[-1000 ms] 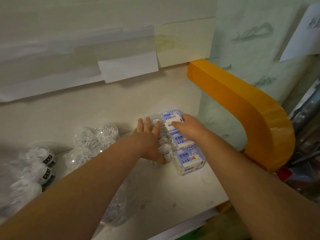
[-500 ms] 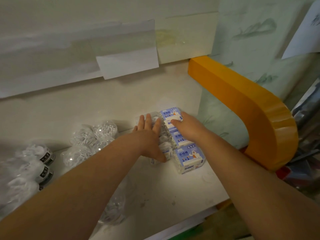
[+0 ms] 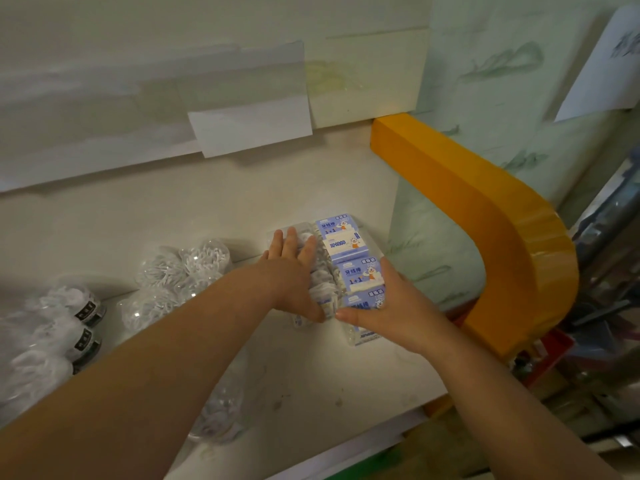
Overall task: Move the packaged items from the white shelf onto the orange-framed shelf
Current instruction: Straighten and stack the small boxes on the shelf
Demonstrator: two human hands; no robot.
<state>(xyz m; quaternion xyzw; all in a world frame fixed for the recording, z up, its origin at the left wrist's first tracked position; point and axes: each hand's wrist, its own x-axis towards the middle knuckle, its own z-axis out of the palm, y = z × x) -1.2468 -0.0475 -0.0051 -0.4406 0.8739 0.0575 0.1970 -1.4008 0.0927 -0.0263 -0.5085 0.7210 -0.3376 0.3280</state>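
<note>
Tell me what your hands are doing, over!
Left hand flat against blue packs. Right hand cupping the near end. Packs resting on shelf. Nothing blocking.

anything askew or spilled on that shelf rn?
Nothing spilled or damaged. The blue-and-white packs sit in a fairly straight row beside the orange frame, with the left hand and right hand pressed on either side. The clear bags of white pieces lie in a loose heap at left, untidy but intact.
</note>
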